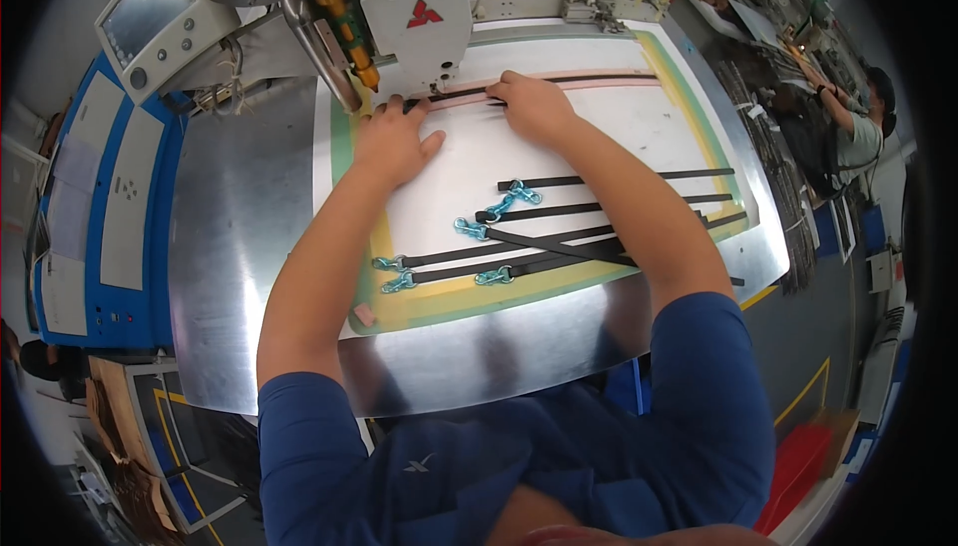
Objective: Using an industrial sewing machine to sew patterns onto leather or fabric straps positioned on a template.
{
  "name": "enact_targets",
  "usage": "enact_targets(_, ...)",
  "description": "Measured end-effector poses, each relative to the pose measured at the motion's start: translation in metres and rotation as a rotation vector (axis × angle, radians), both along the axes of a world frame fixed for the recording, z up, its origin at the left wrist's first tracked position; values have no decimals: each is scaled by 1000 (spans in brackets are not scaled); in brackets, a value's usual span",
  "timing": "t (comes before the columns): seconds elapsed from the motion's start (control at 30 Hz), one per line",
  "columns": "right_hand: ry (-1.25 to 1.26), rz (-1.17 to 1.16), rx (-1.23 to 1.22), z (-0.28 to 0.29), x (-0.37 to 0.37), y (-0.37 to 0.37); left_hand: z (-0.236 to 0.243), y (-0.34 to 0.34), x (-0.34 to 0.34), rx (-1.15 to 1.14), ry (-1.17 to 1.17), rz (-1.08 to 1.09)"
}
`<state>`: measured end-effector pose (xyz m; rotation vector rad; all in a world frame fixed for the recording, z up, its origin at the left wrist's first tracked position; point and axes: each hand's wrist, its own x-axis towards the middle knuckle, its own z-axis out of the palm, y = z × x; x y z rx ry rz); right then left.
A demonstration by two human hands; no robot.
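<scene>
A black webbing strap lies along a pinkish-edged slot in the white sheet, running under the white sewing machine head. My left hand rests at the strap's left end, fingertips on it and thumb stretched away. Farther right, my right hand has its thumb and fingers closed on the strap. Closer to me lie several loose black straps with bluish metal snap hooks, some crossing each other. My right forearm hides part of them.
A yellow-and-green taped border frames the sheet on a shiny metal table. A control panel and a brass-coloured nozzle hang near the machine head. At left stands a blue cabinet. Another person works at far right.
</scene>
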<state>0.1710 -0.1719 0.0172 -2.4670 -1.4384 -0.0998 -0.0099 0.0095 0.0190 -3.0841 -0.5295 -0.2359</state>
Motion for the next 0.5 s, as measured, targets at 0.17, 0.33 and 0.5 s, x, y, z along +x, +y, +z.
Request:
enact_targets(0.17, -24, 52, -4, -7, 10, -3, -5, -12, 19, 126, -15, -49)
enact_targets(0.33, -8, 53, 8, -6, 10, -6, 1, -34, 33, 14, 31, -10)
enact_targets(0.5, -9, 39, -2, 0, 17, -19, 16, -46, 37, 1, 69, 40)
